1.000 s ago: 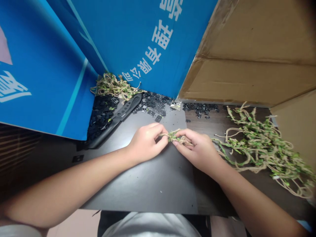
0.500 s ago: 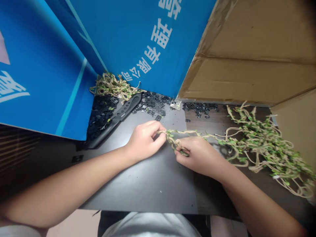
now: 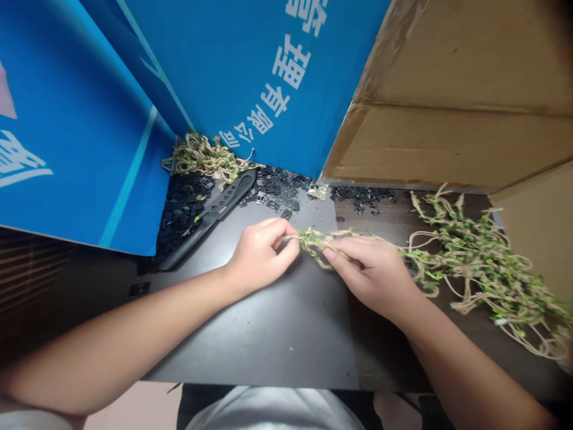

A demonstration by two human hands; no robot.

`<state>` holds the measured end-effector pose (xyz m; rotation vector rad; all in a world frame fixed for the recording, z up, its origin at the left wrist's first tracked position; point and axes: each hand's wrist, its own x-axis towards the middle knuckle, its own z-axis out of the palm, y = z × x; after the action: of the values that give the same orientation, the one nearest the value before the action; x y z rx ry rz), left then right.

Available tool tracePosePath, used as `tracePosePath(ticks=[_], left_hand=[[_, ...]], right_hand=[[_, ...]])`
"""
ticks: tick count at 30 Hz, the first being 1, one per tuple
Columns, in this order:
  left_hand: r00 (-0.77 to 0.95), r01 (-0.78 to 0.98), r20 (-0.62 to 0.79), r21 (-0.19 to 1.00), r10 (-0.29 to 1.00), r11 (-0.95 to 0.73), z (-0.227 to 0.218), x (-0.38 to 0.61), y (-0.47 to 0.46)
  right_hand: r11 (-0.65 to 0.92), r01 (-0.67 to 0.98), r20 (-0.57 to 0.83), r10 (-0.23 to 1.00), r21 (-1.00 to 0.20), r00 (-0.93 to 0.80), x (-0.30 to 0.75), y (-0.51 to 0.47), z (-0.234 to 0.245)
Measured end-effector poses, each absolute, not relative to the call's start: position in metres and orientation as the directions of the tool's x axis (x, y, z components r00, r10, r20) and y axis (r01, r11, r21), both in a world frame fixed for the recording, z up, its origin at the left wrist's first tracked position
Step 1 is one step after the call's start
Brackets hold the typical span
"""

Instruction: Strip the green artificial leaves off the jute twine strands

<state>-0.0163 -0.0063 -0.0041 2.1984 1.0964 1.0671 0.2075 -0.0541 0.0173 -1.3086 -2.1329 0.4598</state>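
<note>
Leafy twine [image 3: 308,240] between both grips [image 3: 265,252] [image 3: 379,272]

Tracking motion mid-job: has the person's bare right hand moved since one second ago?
Yes. The bare right hand has shifted rightward, judged against the right edge of the flat, smooth grey sheet on the table.

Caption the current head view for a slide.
Left hand and right hand grip leafy twine above a grey surface; a tangled pile lies rightward.
</note>
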Motion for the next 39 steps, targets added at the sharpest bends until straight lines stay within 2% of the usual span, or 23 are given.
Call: tracePosePath(ticks=[2, 5, 9, 12, 18, 24, 29, 35, 37, 39], left_hand=[[0.396, 0.461, 0.429, 0.672, 0.812, -0.579, -0.005, -0.016, -0.006], [0.394, 0.472, 0.404, 0.682, 0.826, -0.559, -0.005, -0.016, -0.005], [0.384, 0.474, 0.379, 0.702, 0.842, -0.532, -0.005, -0.017, -0.005], [0.396, 0.461, 0.376, 0.707, 0.838, -0.536, -0.004, -0.017, -0.004], [0.355, 0.465, 0.382, 0.72, 0.853, -0.516, -0.003, -0.017, -0.002], [0.328, 0.464, 0.397, 0.723, 0.857, -0.513, -0.002, -0.017, -0.002], [0.321, 0.452, 0.411, 0.725, 0.853, -0.519, -0.002, -0.018, -0.002], [0.289, 0.456, 0.436, 0.72, 0.852, -0.523, -0.003, -0.019, -0.001], [0.277, 0.451, 0.444, 0.723, 0.852, -0.524, -0.003, -0.019, -0.001], [0.272, 0.443, 0.457, 0.722, 0.847, -0.532, -0.003, -0.019, -0.001]], right_hand=[[0.515, 0.624, 0.406, 0.855, -0.587, -0.323, 0.206, -0.055, 0.022], [0.573, 0.457, 0.46, 0.819, -0.681, -0.342, 0.205, -0.056, 0.027], [0.526, 0.268, 0.404, 0.823, -0.807, -0.398, 0.207, -0.06, 0.027], [0.467, 0.235, 0.344, 0.84, -0.853, -0.42, 0.208, -0.064, 0.024], [0.515, 0.343, 0.35, 0.827, -0.785, -0.44, 0.203, -0.063, 0.023], [0.453, 0.497, 0.239, 0.868, -0.74, -0.435, 0.201, -0.06, 0.016], [0.546, 0.504, 0.233, 0.799, -0.669, -0.555, 0.202, -0.061, 0.014], [0.676, 0.585, 0.203, 0.714, -0.449, -0.67, 0.203, -0.061, 0.02], [0.69, 0.583, 0.18, 0.698, -0.429, -0.693, 0.204, -0.06, 0.023], [0.671, 0.575, 0.158, 0.704, -0.468, -0.693, 0.205, -0.059, 0.025]])
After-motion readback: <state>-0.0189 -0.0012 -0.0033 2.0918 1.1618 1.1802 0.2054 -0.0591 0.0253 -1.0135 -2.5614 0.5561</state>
